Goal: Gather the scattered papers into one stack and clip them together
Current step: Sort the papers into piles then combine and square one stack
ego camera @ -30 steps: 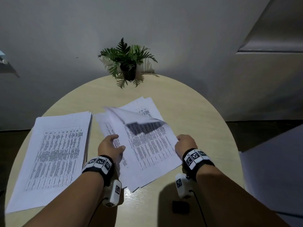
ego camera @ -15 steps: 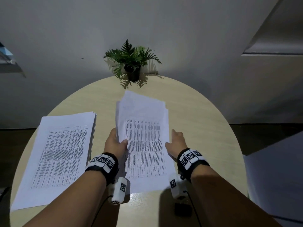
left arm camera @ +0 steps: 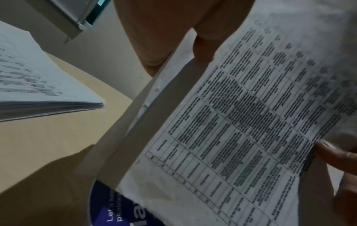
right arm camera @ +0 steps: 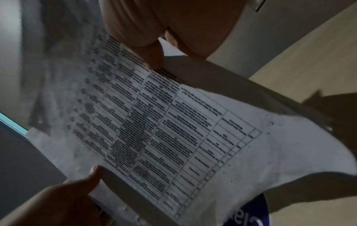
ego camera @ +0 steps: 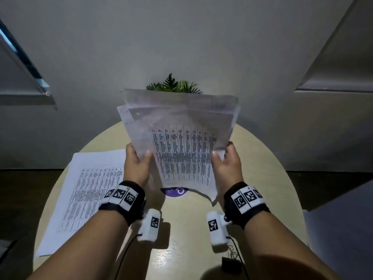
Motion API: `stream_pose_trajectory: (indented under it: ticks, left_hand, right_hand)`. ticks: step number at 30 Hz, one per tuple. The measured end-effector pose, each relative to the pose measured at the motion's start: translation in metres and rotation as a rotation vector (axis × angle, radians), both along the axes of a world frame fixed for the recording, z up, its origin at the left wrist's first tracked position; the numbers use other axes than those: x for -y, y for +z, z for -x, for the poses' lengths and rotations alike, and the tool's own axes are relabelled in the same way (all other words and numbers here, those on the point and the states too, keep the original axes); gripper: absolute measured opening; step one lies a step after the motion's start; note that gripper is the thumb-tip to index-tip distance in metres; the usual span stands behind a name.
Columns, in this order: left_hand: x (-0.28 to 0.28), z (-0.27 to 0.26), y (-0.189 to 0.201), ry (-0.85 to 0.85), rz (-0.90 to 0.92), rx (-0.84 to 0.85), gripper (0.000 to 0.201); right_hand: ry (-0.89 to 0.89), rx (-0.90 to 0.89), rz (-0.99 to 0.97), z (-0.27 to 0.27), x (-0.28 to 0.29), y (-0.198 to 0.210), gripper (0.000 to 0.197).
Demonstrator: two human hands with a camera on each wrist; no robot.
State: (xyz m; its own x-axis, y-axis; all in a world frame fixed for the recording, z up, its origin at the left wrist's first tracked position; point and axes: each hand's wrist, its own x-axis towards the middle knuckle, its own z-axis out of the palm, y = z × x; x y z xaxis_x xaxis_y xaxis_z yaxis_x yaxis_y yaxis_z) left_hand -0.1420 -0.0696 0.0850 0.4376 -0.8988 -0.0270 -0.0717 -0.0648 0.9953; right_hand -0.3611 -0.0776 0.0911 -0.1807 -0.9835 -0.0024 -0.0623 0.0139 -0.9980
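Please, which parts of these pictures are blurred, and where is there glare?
Head view: the top of the held papers is motion-blurred; glare shines on the table. Left wrist view: print sharp near the camera, smeared farther. Right wrist view: the far left side is smeared.

papers (ego camera: pixel 179 138) hide plant (ego camera: pixel 173 86) pot

A sheaf of printed papers (ego camera: pixel 181 142) is held upright by the left hand (ego camera: pixel 137 164) and right hand (ego camera: pixel 227 166). A second stack (ego camera: pixel 84 190) is seen lying on the round table (ego camera: pixel 185 239).

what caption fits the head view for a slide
Both hands, left and right, lift a sheaf of papers upright above the round table.
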Motion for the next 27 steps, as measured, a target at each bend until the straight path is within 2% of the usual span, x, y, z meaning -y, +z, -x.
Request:
stream_pose_trajectory:
  ticks: [4, 9, 12, 14, 17, 20, 21, 23, 24, 25, 27]
  left_hand:
    - [-0.012, 0.004, 0.012, -0.072, 0.017, -0.127, 0.042]
    - [-0.025, 0.015, 0.015, -0.102, 0.012, -0.229, 0.06]
    - [-0.028, 0.017, 0.013, -0.054, 0.041, -0.241, 0.055]
    - [-0.028, 0.018, 0.012, -0.043, 0.054, -0.228, 0.047]
    - [-0.029, 0.024, 0.015, -0.107, 0.075, -0.192, 0.021]
    - [-0.029, 0.03, 0.016, -0.114, 0.109, -0.035, 0.007]
    - [-0.029, 0.03, 0.016, -0.111, 0.13, -0.005, 0.01]
    - [-0.029, 0.03, 0.016, -0.11, 0.184, 0.035, 0.013]
    - [-0.03, 0.029, 0.018, -0.11, 0.223, 0.046, 0.021]
    - [-0.03, 0.028, 0.02, -0.117, 0.265, 0.047, 0.031]
    - [-0.029, 0.025, 0.026, -0.13, 0.336, 0.095, 0.051]
  right_hand:
    - [0.045, 0.202, -0.062, -0.004, -0.015, 0.012, 0.046]
    - [0.033, 0.266, -0.079, -0.006, -0.03, 0.018, 0.055]
    - [0.051, 0.258, -0.036, -0.006, -0.037, 0.026, 0.064]
    - [0.045, 0.245, -0.026, -0.007, -0.036, 0.028, 0.06]
    - [0.009, 0.16, 0.023, -0.01, -0.034, 0.027, 0.046]
    - [0.022, -0.029, 0.117, -0.015, -0.037, 0.029, 0.041]
    - [0.023, -0.071, 0.151, -0.016, -0.038, 0.032, 0.046]
    - [0.012, -0.128, 0.238, -0.016, -0.04, 0.035, 0.067]
    - [0.008, -0.155, 0.285, -0.015, -0.04, 0.037, 0.078]
    - [-0.001, -0.189, 0.326, -0.013, -0.038, 0.039, 0.083]
    - [-0.022, -0.262, 0.414, -0.008, -0.03, 0.041, 0.078]
